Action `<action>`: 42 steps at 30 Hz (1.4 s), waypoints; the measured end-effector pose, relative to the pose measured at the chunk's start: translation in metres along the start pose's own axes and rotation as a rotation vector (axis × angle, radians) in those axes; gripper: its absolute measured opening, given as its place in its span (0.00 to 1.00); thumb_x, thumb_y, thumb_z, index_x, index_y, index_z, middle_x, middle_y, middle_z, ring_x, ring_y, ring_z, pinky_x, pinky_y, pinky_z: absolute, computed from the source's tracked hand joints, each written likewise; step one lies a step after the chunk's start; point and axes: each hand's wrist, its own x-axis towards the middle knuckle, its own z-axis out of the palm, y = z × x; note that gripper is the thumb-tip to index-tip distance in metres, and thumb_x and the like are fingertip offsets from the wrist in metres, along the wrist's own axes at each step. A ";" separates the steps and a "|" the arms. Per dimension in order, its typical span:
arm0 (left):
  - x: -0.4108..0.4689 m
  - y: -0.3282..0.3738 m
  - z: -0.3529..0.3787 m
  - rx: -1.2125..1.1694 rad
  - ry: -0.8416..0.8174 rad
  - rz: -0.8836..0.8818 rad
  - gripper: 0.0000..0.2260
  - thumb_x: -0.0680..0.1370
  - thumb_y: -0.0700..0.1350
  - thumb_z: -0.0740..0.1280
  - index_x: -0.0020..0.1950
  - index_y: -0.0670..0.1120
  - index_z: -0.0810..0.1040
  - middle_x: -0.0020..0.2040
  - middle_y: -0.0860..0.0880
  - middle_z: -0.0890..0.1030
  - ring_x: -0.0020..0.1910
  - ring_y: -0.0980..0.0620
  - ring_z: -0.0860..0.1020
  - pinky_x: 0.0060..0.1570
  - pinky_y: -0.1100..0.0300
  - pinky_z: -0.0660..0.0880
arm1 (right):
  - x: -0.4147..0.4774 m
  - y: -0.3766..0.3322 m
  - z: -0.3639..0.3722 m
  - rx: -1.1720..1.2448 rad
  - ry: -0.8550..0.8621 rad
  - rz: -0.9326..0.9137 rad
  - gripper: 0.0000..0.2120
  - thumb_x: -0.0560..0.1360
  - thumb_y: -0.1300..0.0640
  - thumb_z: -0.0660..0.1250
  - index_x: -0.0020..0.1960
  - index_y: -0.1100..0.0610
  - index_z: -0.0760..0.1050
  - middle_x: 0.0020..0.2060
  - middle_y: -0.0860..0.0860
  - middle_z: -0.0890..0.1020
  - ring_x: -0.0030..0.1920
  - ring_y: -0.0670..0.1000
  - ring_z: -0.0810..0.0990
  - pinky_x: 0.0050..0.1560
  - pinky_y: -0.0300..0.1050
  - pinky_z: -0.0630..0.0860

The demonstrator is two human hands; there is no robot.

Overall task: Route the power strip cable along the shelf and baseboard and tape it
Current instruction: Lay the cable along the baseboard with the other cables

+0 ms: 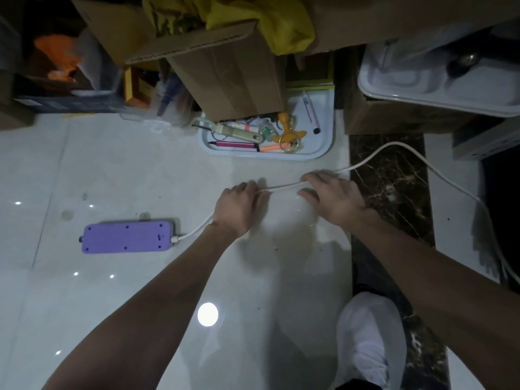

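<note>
Little of the job looks done: the purple power strip (128, 237) lies face down on the pale floor (112, 170), and its white cable (281, 187) runs loose from the strip's right end, through both hands and on in a slack arc over the dark marble band (391, 187) well to the right of the power strip, with no tape on it anywhere that shows. The left hand (236, 209), nearer the power strip, has its fingers curled round the cable. The right hand (334, 198), further along, pinches it between thumb and bent fingers, so a short stretch is drawn straight between them. I judge this to be straightening before routing; the laying along shelf and baseboard and all the taping remain. No tape roll can be made out, though a tray (323, 153) of small tools sits up and right of the power strip.
</note>
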 end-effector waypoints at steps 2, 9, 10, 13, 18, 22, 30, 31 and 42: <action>-0.005 -0.001 0.007 -0.012 0.023 -0.104 0.18 0.80 0.55 0.58 0.44 0.42 0.76 0.39 0.42 0.81 0.36 0.37 0.79 0.38 0.51 0.71 | -0.001 -0.003 0.006 -0.013 0.003 -0.028 0.15 0.82 0.43 0.58 0.62 0.50 0.73 0.60 0.48 0.79 0.57 0.56 0.81 0.56 0.52 0.76; -0.025 -0.027 0.010 0.073 0.066 -0.091 0.18 0.81 0.51 0.57 0.55 0.38 0.79 0.44 0.39 0.78 0.40 0.35 0.77 0.37 0.48 0.72 | 0.004 0.007 0.015 -0.195 0.182 0.148 0.16 0.84 0.48 0.57 0.57 0.60 0.74 0.47 0.56 0.82 0.40 0.60 0.84 0.38 0.49 0.77; -0.030 -0.036 0.007 0.117 0.070 -0.091 0.17 0.81 0.50 0.57 0.56 0.38 0.79 0.45 0.38 0.78 0.40 0.36 0.76 0.37 0.48 0.72 | 0.004 0.009 0.017 -0.227 0.193 0.184 0.15 0.83 0.49 0.60 0.54 0.62 0.74 0.43 0.57 0.82 0.35 0.60 0.84 0.33 0.48 0.76; -0.041 -0.055 -0.002 0.229 0.077 -0.104 0.09 0.78 0.45 0.68 0.53 0.40 0.79 0.47 0.39 0.77 0.41 0.37 0.76 0.39 0.48 0.73 | 0.003 0.003 0.018 -0.246 0.249 0.351 0.13 0.76 0.53 0.73 0.46 0.63 0.75 0.33 0.56 0.80 0.24 0.56 0.80 0.24 0.42 0.73; -0.040 -0.066 -0.006 0.318 -0.003 0.002 0.20 0.75 0.37 0.72 0.67 0.45 0.78 0.46 0.42 0.79 0.39 0.39 0.78 0.39 0.48 0.75 | 0.001 -0.034 0.014 -0.136 0.153 0.182 0.18 0.82 0.55 0.62 0.70 0.57 0.69 0.60 0.58 0.80 0.52 0.60 0.84 0.47 0.52 0.79; -0.034 -0.075 -0.010 0.393 0.055 0.053 0.24 0.73 0.38 0.73 0.67 0.52 0.79 0.44 0.43 0.77 0.38 0.41 0.77 0.40 0.49 0.72 | 0.005 -0.071 0.015 -0.032 0.099 -0.066 0.24 0.83 0.53 0.59 0.78 0.52 0.62 0.71 0.53 0.73 0.64 0.59 0.78 0.56 0.54 0.77; -0.055 -0.105 -0.020 0.226 0.172 -0.045 0.17 0.76 0.43 0.70 0.64 0.43 0.77 0.55 0.41 0.79 0.50 0.38 0.78 0.51 0.47 0.67 | 0.042 -0.101 0.020 -0.186 0.103 0.003 0.13 0.84 0.51 0.57 0.61 0.58 0.73 0.54 0.56 0.82 0.50 0.61 0.84 0.43 0.51 0.78; -0.062 -0.113 -0.023 0.246 0.182 -0.043 0.17 0.77 0.44 0.68 0.65 0.42 0.76 0.60 0.41 0.78 0.54 0.38 0.77 0.56 0.46 0.67 | 0.045 -0.101 0.020 -0.190 0.110 0.027 0.13 0.85 0.51 0.57 0.60 0.59 0.73 0.53 0.57 0.83 0.50 0.61 0.84 0.43 0.51 0.78; -0.072 -0.164 -0.068 0.365 -0.074 -0.104 0.38 0.72 0.57 0.76 0.74 0.38 0.70 0.65 0.40 0.77 0.58 0.38 0.76 0.53 0.47 0.71 | 0.044 -0.103 0.042 -0.179 0.181 0.060 0.12 0.82 0.54 0.62 0.55 0.64 0.73 0.43 0.62 0.81 0.39 0.66 0.84 0.36 0.51 0.73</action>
